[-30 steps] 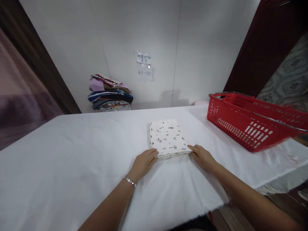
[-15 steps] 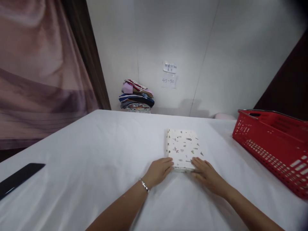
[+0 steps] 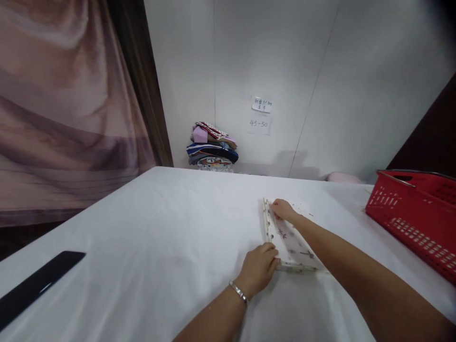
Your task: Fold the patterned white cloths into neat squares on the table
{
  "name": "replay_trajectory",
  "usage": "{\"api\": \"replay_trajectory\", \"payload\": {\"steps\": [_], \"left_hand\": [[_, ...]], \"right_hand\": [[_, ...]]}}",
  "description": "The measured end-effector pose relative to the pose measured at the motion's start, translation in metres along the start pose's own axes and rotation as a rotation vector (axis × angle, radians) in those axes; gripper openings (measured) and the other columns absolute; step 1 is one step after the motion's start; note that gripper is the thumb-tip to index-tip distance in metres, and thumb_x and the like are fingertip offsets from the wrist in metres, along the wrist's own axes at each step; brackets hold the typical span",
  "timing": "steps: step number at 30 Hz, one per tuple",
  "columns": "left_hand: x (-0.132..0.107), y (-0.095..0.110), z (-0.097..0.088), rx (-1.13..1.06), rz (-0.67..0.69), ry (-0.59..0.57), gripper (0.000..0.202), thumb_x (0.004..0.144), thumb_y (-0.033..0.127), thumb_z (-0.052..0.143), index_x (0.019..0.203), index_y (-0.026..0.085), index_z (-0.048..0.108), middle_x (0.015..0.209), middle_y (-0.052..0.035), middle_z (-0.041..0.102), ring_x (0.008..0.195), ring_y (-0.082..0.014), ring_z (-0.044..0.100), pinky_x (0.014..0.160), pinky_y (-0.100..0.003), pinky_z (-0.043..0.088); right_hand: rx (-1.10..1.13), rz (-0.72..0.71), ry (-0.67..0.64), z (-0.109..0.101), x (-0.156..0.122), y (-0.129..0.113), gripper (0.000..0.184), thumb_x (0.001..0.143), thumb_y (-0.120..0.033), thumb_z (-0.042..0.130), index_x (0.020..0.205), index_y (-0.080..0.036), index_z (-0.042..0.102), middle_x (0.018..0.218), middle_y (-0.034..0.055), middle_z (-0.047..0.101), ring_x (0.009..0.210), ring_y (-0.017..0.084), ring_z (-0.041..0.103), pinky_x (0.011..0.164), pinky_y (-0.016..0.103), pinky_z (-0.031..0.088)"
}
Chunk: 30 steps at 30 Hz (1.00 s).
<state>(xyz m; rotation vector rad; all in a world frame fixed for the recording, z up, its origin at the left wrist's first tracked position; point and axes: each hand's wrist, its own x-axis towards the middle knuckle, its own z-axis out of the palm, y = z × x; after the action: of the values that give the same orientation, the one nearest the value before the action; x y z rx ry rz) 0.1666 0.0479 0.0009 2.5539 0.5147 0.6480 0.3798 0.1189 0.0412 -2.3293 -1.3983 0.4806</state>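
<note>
Head view: cloth [image 3: 287, 248], white, small printed motifs, folded into a layered rectangle; on softly creased white table cover [image 3: 178, 237], left of perforated red basket [image 3: 406, 223]. Right arm stretched across cloth; left lower. Left hand [image 3: 260, 267] half-curled, touching near-left corner; right hand [image 3: 283, 210] bunched, touching far-left part. Grip: cannot tell.

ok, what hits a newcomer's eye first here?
Likely the red basket at the right edge, vivid against the white table. Then the folded printed cloth right of centre, left hand at its near left corner, right hand near its far left one. Behind, a colourful fabric pile by the wall.
</note>
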Motion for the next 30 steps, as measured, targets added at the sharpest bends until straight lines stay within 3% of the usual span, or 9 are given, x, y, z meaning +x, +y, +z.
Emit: {"api": "replay_trajectory", "payload": {"steps": [5,10,16,20,26,30], "left_hand": [[0.002,-0.005,0.002,-0.076,-0.011,-0.008,0.018,0.085,0.026,0.04,0.092,0.023,0.057,0.105,-0.0023,0.056,0.091,-0.0147,0.054,0.078,-0.027,0.045],[0.004,-0.01,0.006,-0.141,-0.02,0.011,0.018,0.085,0.026,0.041,0.088,0.023,0.059,0.101,-0.0023,0.058,0.089,-0.015,0.053,0.077,-0.028,0.044],[0.004,-0.01,0.007,-0.178,-0.049,0.026,0.017,0.083,0.025,0.043,0.084,0.024,0.059,0.098,-0.0013,0.058,0.087,-0.0146,0.053,0.076,-0.027,0.044],[0.005,-0.01,0.006,-0.182,-0.046,0.026,0.017,0.084,0.025,0.043,0.084,0.024,0.059,0.099,-0.0009,0.058,0.088,-0.0144,0.053,0.077,-0.027,0.043],[0.005,-0.009,0.005,-0.184,-0.029,0.034,0.019,0.085,0.026,0.041,0.082,0.022,0.06,0.097,-0.0018,0.058,0.087,-0.0146,0.053,0.075,-0.026,0.043],[0.005,-0.008,0.006,-0.183,-0.015,0.039,0.021,0.086,0.026,0.04,0.081,0.022,0.06,0.095,-0.0017,0.058,0.085,-0.0137,0.052,0.074,-0.025,0.042]], "right_hand": [[-0.121,0.056,0.015,0.004,0.025,-0.009,0.04,0.082,-0.037,0.044,0.054,-0.013,0.058,0.043,0.0056,0.056,0.048,0.014,0.057,0.057,0.023,0.042],[-0.226,0.09,-0.007,0.007,0.031,-0.011,0.037,0.08,-0.037,0.047,0.054,-0.013,0.06,0.05,0.0082,0.061,0.057,0.017,0.061,0.059,0.023,0.042],[-0.28,0.1,-0.026,0.007,0.033,-0.013,0.024,0.074,-0.022,0.052,0.057,-0.01,0.063,0.055,0.0119,0.063,0.059,0.019,0.062,0.058,0.024,0.043],[-0.274,0.071,-0.029,0.005,0.038,-0.012,0.025,0.073,-0.018,0.049,0.054,-0.01,0.063,0.057,0.0124,0.064,0.058,0.017,0.06,0.058,0.023,0.042],[-0.233,0.036,-0.066,0.008,0.039,-0.009,0.029,0.075,-0.023,0.047,0.051,-0.012,0.061,0.052,0.0086,0.062,0.05,0.013,0.057,0.052,0.02,0.04],[-0.206,0.02,-0.093,0.011,0.035,-0.008,0.032,0.076,-0.036,0.05,0.057,-0.013,0.062,0.052,0.0078,0.062,0.048,0.014,0.056,0.049,0.021,0.04]]}}
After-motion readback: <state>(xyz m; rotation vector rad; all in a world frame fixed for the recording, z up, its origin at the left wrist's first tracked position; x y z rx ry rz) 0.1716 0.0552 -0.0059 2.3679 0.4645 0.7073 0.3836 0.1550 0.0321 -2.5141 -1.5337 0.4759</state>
